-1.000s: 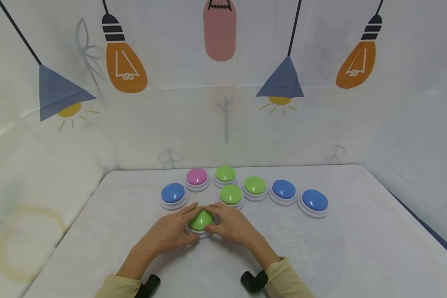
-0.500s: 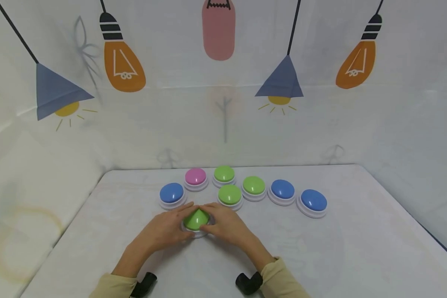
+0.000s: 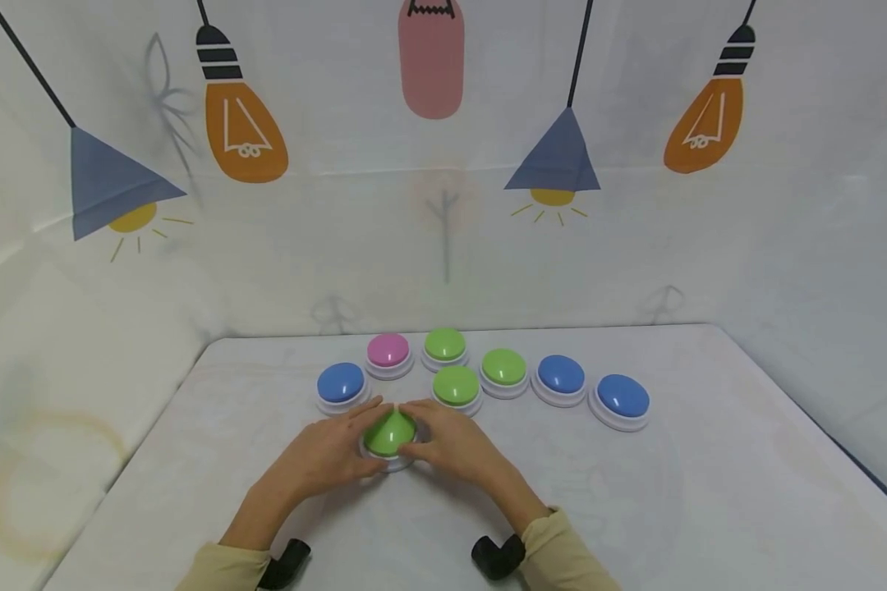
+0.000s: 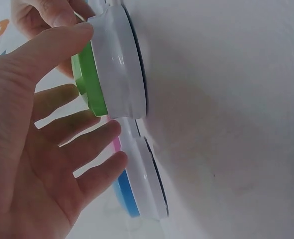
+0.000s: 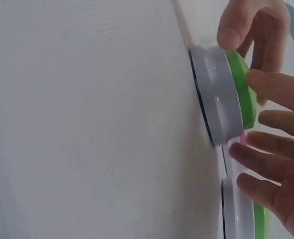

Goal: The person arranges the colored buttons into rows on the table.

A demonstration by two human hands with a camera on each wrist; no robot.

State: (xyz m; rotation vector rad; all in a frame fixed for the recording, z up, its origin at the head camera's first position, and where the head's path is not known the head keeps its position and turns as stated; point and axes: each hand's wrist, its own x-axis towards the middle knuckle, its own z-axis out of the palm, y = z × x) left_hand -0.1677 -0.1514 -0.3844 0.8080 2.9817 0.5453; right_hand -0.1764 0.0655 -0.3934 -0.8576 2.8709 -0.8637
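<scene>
A round push button [image 3: 389,437] with a green top and white base lies near the table's middle, between my two hands. My left hand [image 3: 328,454] holds it from the left; in the left wrist view its thumb lies against the white base [image 4: 118,64], the other fingers spread along the far side. On the right, my right hand [image 3: 458,447] curves round the same button, its thumb on the edge of the green top [image 5: 240,89] in the right wrist view. The hands cover the far left and right parts of the button.
Behind the hands stand a blue button [image 3: 340,384], a pink button [image 3: 388,351] and several green buttons, one green button [image 3: 456,386] close to my right fingers. Two more blue ones, a nearer blue button [image 3: 624,397] among them, sit right on the white table [image 3: 680,501].
The held green button has slid slightly left with both hands between the first two frames. Since then hands and button have stayed nearly still. The other buttons keep their places.
</scene>
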